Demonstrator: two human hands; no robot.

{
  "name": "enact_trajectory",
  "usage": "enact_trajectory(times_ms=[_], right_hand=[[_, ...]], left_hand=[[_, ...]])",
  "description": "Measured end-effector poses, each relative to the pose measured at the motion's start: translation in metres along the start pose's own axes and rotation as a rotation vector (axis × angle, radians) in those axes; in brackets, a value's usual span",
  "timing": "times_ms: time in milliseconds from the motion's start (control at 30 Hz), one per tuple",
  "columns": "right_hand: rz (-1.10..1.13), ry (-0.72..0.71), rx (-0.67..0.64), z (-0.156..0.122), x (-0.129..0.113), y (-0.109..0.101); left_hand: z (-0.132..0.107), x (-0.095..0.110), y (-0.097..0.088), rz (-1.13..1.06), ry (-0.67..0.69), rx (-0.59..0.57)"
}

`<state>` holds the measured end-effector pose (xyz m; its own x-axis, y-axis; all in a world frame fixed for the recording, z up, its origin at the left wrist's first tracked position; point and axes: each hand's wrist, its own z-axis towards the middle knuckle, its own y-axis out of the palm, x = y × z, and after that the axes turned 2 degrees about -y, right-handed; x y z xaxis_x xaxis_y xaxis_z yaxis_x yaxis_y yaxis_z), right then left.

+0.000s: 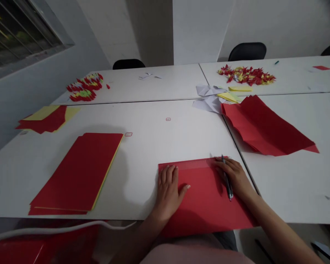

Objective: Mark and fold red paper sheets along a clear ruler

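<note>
matt red paper sheet [206, 198], smooth white table [154, 146], glossy plastic pen [227, 179], creased paper [264, 126]

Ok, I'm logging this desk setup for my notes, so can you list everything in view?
tables: four, white, pushed together
sheet: one, red, front edge of the near table
pen: one, dark, over the sheet's right part
paper stack: one, red over yellow, left of the sheet
loose sheets: a few, red and yellow, far left
creased sheets: several, red, right-hand table
folded pieces: two heaps, red and yellow, far tables, second heap
crumpled paper: some, white and yellow, middle
chairs: two in full view, black, behind the far tables
left hand: one, flat on the sheet
right hand: one, gripping the pen
</note>
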<state>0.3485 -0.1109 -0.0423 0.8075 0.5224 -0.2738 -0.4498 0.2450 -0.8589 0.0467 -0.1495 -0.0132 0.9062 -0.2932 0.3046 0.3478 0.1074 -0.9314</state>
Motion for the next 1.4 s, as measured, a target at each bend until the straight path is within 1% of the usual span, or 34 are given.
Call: enact_trajectory(times_ms=[300,433,567,700,800,900,1100,1167,1267,1400], right_hand=[[0.008,0.017,-0.004,0.000,0.001,0.001],[0.034,0.027,0.007,0.002,-0.003,-0.003],[0.073,0.058,0.033,0.007,-0.009,-0.009],[0.098,0.067,0.035,0.008,-0.011,-0.012],[0.088,0.076,0.050,0.007,-0.010,-0.012],[0.085,0.082,0.056,0.007,-0.010,-0.015],[0.055,0.075,0.036,0.002,-0.004,-0.019],[0.041,0.079,0.027,-0.002,0.000,-0.019],[0.036,0.086,0.025,-0.005,0.002,-0.017],[0.044,0.112,0.033,0.002,-0.008,-0.013]], left_hand=[[0.000,-0.002,0.000,-0.012,0.002,0.000],[-0.002,-0.008,-0.001,0.003,0.017,0.016],[-0.005,-0.020,-0.011,0.035,0.008,0.037],[-0.010,-0.029,-0.021,0.036,-0.019,0.006],[-0.013,-0.027,-0.023,0.047,-0.044,-0.032],[-0.013,-0.019,-0.023,0.084,-0.050,-0.057],[-0.001,-0.006,-0.023,0.145,-0.083,-0.073],[0.004,-0.004,-0.021,0.133,-0.091,-0.064],[0.009,-0.003,-0.015,0.112,-0.092,-0.022],[0.009,-0.005,-0.006,0.095,-0.070,0.015]])
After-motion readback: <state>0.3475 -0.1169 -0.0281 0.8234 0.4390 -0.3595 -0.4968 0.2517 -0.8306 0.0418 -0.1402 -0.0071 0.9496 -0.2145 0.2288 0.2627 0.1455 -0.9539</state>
